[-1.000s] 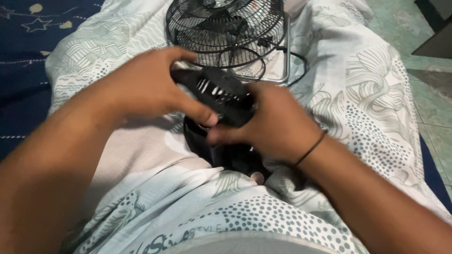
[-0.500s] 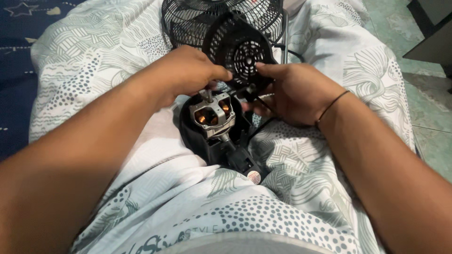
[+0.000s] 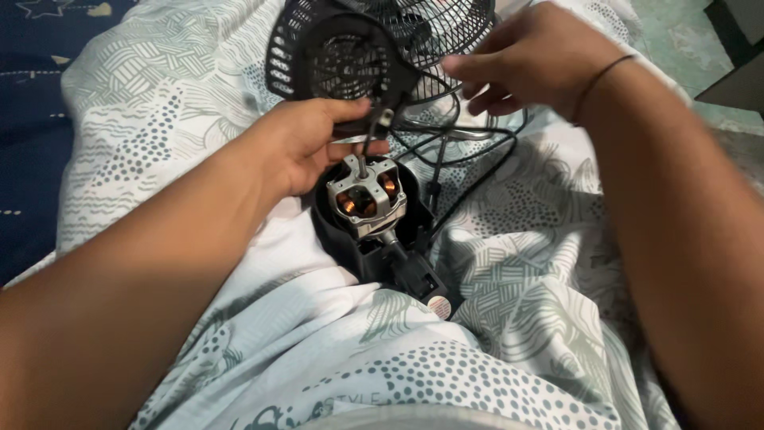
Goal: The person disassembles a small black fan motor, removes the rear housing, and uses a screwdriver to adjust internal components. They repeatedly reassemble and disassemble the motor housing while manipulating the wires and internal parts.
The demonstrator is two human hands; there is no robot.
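Patterned white bedding point(image 3: 159, 103) covered the work surface, with a dark blue sheet point(image 3: 32, 159) at the far left. On it lay a black fan housing point(image 3: 358, 247), its motor point(image 3: 364, 197) bared, copper windings showing, near the middle of the scene. The motor's shaft ran roughly from far to near, slanting a little to the right, and the housing's long axis followed that line toward the nearer base point(image 3: 422, 283). The left hand point(image 3: 318, 147) was closed around the rear cover point(image 3: 342, 64), a round black grille piece held up just beyond the motor, with a cable point(image 3: 446, 171) trailing from it. The right hand point(image 3: 533, 60) hovered loose and empty, fingers half curled, over the wire guard point(image 3: 446, 24) at the far edge. To my eye the cable looked the risk: pulling the cover further away could strain its leads at the motor, and the soft bedding could let the housing tip.
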